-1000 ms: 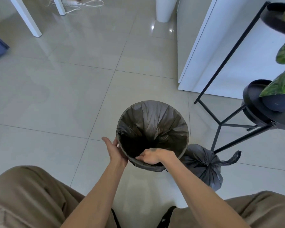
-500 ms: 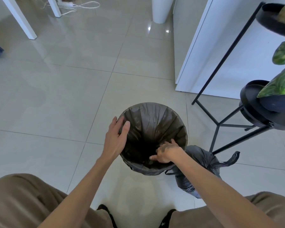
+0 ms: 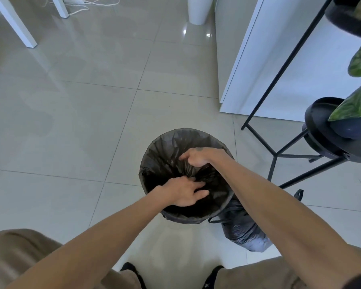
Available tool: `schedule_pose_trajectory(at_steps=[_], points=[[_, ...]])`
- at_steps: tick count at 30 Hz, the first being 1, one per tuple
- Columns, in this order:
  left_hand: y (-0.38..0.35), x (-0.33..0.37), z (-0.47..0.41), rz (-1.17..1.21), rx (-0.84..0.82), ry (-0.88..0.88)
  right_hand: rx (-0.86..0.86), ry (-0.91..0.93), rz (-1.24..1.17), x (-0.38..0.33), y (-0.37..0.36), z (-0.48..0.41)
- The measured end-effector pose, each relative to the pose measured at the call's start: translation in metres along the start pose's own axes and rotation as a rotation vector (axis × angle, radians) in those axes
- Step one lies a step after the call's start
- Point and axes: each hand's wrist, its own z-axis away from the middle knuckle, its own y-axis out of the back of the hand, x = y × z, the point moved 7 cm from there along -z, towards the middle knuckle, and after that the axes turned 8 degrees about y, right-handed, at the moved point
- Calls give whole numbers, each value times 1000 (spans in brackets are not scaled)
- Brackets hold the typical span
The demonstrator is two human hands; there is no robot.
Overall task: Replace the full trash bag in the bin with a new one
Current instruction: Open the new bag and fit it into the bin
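Observation:
A round bin (image 3: 176, 219) stands on the tiled floor in front of me, lined with a new black trash bag (image 3: 165, 151) whose edge folds over the rim. Both my hands are inside the bin's mouth. My left hand (image 3: 183, 192) lies flat with fingers spread, pressing on the liner near the front. My right hand (image 3: 198, 158) is curled, pinching a fold of the liner toward the back right. The full, tied black trash bag (image 3: 244, 230) sits on the floor just right of the bin, touching it.
A black metal plant stand (image 3: 279, 153) with a potted plant (image 3: 354, 105) stands at the right, close to the bin. A white cabinet (image 3: 258, 69) lies behind it. White table legs (image 3: 19, 26) and cables (image 3: 92, 5) are at the far left. My knees frame the bottom.
Both hands left the rim and went down into the bin: the left moved from the left edge to the inside front, the right from the front edge to the back right of the liner.

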Motion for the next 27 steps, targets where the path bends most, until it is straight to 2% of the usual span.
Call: schedule_pose_trajectory(at_steps=[4,7,10,12,13,15,19,21,24,27], points=[[-18,25,-20,339,-160,35,11,-17,-11,7,3,-9],[-32,37,-17,410,-265,52,26,-30,-53,11,2,-14],[-33,39,-12,481,-284,81,33,-2,-81,13,-5,-22],[-25,38,-11,476,-229,32,78,30,-95,14,-4,-21],[-19,37,-6,389,-201,-9,111,54,-94,14,-2,-16],[-4,23,5,68,-143,-63,211,112,-25,13,4,-2],[47,-17,29,-434,113,-104,373,198,314,7,-3,38],[57,-28,29,-610,201,-112,317,207,511,1,-27,42],[49,-44,17,-804,185,-11,78,27,683,13,-64,28],[43,-63,3,-921,163,95,-24,-105,788,32,-76,14]])
